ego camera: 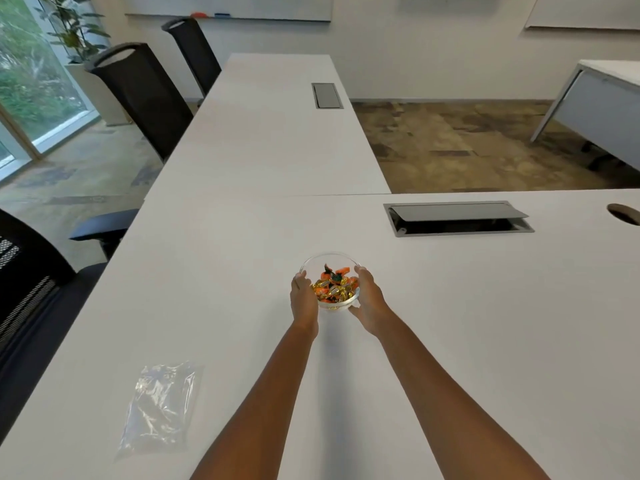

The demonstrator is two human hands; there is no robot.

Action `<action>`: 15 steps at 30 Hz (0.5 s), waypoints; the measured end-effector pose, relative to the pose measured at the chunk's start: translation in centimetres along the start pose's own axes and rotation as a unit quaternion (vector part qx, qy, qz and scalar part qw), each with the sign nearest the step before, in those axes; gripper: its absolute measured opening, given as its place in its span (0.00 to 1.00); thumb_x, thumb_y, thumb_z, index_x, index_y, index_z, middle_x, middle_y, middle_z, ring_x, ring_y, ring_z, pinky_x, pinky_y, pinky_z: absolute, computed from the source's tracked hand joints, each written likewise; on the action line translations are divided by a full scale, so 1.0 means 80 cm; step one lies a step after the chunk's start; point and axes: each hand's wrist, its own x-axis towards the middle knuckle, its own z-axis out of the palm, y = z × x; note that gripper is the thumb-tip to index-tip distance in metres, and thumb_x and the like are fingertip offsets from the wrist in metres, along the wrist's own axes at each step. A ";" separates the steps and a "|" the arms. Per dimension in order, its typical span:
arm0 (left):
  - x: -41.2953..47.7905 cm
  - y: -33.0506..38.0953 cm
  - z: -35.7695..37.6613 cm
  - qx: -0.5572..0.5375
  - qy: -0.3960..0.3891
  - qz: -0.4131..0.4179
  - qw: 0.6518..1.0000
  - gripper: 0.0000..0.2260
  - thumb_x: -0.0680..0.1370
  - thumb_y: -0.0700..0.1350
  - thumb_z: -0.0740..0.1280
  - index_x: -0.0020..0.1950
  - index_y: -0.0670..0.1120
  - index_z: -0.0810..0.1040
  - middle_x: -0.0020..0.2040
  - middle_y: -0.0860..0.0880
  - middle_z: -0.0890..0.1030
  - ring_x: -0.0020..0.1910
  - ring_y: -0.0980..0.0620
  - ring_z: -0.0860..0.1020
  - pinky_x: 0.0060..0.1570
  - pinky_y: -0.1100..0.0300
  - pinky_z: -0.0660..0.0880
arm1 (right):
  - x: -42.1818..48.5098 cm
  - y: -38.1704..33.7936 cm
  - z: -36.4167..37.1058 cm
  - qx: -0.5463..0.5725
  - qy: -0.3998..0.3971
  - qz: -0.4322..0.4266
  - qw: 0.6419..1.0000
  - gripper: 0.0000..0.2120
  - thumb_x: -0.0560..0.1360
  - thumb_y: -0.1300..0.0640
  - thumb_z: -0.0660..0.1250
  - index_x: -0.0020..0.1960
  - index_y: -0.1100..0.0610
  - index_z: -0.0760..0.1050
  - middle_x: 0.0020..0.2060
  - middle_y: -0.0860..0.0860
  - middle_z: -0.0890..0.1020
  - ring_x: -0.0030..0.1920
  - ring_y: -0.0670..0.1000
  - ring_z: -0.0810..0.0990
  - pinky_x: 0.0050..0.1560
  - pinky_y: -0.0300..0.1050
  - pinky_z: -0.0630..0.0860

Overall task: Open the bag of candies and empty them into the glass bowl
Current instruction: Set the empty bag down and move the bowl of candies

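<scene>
A small glass bowl [329,259] stands on the white table [450,323], filled with several orange, gold and dark wrapped candies [334,287]. My left hand [304,301] cups the bowl's left side. My right hand [369,299] cups its right side, thumb under the near rim. A clear plastic bag [161,407] lies flat on the table to the near left, apart from both hands, with no candies visible in it.
A grey cable hatch [457,218] sits open in the tabletop behind the bowl to the right. A second white table [270,133] extends away ahead. Black office chairs [138,95] line the left side, one [31,292] close to the table's left edge.
</scene>
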 end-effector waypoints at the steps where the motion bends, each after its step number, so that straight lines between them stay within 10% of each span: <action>1: 0.001 -0.005 0.000 0.002 0.000 -0.001 1.000 0.19 0.82 0.47 0.47 0.72 0.45 0.63 0.73 0.42 0.66 0.71 0.46 0.65 0.70 0.53 0.62 | 0.003 0.005 -0.003 0.009 -0.002 0.003 1.000 0.21 0.81 0.52 0.49 0.72 0.55 0.58 0.72 0.57 0.64 0.69 0.55 0.68 0.65 0.48 0.67; 15: 0.008 -0.052 -0.004 -0.005 -0.004 -0.007 1.000 0.19 0.82 0.48 0.48 0.72 0.47 0.62 0.73 0.44 0.65 0.72 0.47 0.63 0.70 0.53 0.60 | 0.022 0.044 -0.019 0.016 0.008 0.009 1.000 0.21 0.81 0.53 0.49 0.72 0.57 0.59 0.72 0.59 0.65 0.69 0.57 0.66 0.67 0.48 0.66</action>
